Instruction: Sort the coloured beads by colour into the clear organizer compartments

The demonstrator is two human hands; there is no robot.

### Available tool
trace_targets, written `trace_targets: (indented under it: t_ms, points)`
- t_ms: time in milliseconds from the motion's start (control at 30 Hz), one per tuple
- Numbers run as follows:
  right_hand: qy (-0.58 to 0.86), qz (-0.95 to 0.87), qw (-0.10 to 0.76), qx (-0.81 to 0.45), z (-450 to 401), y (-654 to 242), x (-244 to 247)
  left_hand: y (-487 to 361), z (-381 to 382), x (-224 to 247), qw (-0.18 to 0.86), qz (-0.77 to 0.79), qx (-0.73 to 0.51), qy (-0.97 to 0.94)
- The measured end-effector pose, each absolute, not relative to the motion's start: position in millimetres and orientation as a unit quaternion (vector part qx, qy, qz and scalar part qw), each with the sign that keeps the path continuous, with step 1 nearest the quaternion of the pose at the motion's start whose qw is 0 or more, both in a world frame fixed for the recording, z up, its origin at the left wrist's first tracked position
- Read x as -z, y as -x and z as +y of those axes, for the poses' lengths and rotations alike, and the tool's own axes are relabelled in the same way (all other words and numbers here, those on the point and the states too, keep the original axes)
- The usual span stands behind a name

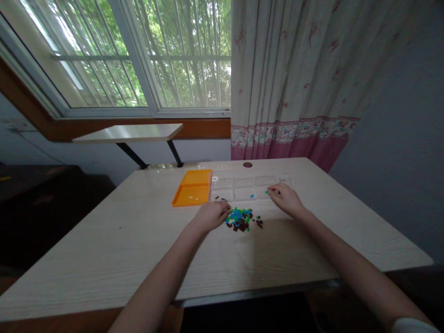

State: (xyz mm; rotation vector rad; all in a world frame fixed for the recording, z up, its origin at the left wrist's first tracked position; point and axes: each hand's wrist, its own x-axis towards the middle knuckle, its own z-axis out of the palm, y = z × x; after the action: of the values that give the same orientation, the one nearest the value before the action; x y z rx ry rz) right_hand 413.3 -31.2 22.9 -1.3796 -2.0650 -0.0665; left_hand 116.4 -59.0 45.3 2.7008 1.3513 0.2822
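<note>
A heap of small blue, green, brown and yellow plastic pieces point(239, 218) lies on the table in front of me. My left hand point(212, 216) rests at the heap's left edge, its fingers curled together; whatever may be between the fingertips is hidden. Farther right, my right hand point(287, 199) is over the front right part of a clear compartment tray point(244, 187), thumb and fingers pinched at a small green piece point(267, 192). One blue piece point(252, 195) lies in a front compartment. Some dark brown pieces point(220, 199) are in the front left compartment.
An orange two-part case point(192, 185) lies open left of the tray, with a few white pieces in its near half. A raised shelf point(128, 133) on black legs stands at the table's point(138, 259) back left. Behind are a barred window and a curtain point(277, 83).
</note>
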Motion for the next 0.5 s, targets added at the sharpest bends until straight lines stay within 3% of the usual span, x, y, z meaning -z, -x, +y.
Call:
trace_targets:
  t_ms: [500]
  points:
    - [0.325,-0.898,0.288,-0.064,-67,-357,-22,-119,-60,-46,0.024,0.467,-0.083,-0.880]
